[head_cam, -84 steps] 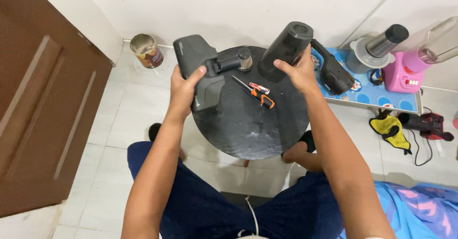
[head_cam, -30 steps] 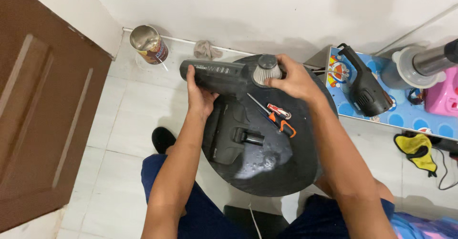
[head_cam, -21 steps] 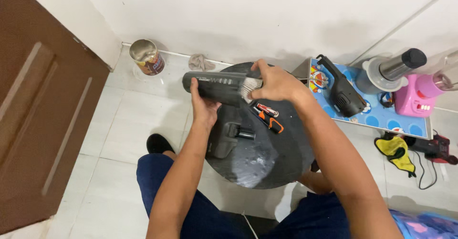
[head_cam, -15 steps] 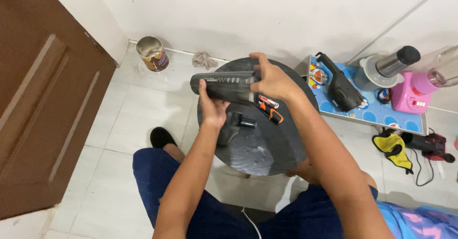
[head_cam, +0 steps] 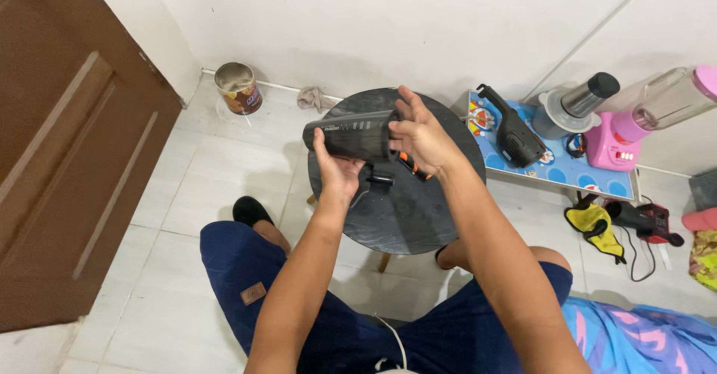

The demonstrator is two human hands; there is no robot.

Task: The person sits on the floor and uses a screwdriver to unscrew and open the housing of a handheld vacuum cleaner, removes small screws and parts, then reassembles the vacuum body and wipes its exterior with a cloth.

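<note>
I hold a dark, tube-shaped handheld appliance [head_cam: 349, 136] sideways above a round black stool top [head_cam: 407, 210]. My left hand [head_cam: 337, 171] cups it from below, near its handle part. My right hand [head_cam: 418, 133] grips its right end, fingers spread over it. An orange-and-black small tool [head_cam: 413, 167] lies on the stool top, just under my right hand, partly hidden.
A brown door [head_cam: 60, 150] stands at the left. An open tin can [head_cam: 239, 88] and a crumpled cloth [head_cam: 311, 98] sit by the wall. At the right, a blue mat [head_cam: 556, 166] carries a black handheld device [head_cam: 514, 135], beside a pink blender [head_cam: 642, 120].
The appliance has been lifted off the stool top and turned sideways between both hands. Its right end, seen earlier as an open filter, is now covered by my right hand.
</note>
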